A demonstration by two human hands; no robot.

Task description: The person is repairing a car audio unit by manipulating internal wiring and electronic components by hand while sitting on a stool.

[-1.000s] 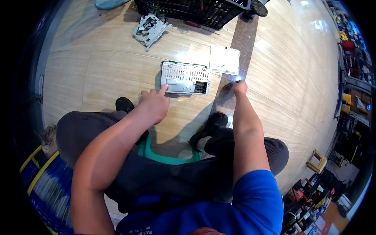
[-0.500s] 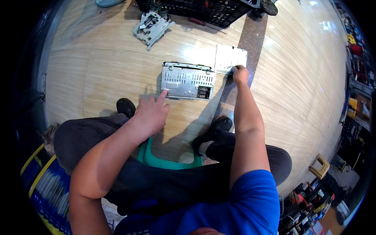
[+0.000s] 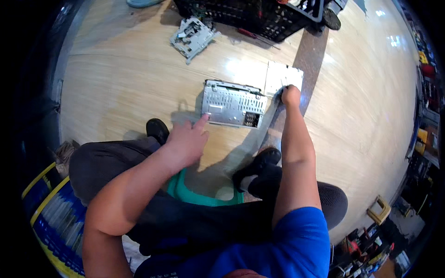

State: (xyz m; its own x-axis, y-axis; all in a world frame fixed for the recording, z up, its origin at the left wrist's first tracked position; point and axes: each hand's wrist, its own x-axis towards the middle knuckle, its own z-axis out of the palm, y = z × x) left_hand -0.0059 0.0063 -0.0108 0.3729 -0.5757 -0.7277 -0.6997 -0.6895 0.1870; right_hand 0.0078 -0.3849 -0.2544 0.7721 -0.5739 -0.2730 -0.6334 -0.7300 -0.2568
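The box (image 3: 232, 103) lies flat on the floor (image 3: 116, 88), a silver metal case with rows of slots in its upper face and a dark socket (image 3: 251, 119) near its right end. It sits ahead of the left grip (image 3: 187, 142) and slightly to its right, and the outstretched index finger reaches the near left corner, where the tip appears to touch the metal. The other fingers of that grip are loosely bent and apart, closed round nothing; the box is touched at most, not held.

The right grip (image 3: 291, 96) is beyond the opposite end of the box, to its right and clear of it, so the box lies between the two grips. It is over the near edge of the plate (image 3: 282, 74), a flat, pale sheet lying just beside the far right corner of the box. Its fingers are drawn together, with something small and dark at their tips; what that is, and whether it is pinched firmly, cannot be told.

Farther ahead, well apart from both grips, a metal part (image 3: 192, 39) lies to the left, and a red-handled screwdriver (image 3: 248, 33) lies along the near side of a black crate (image 3: 278, 28).
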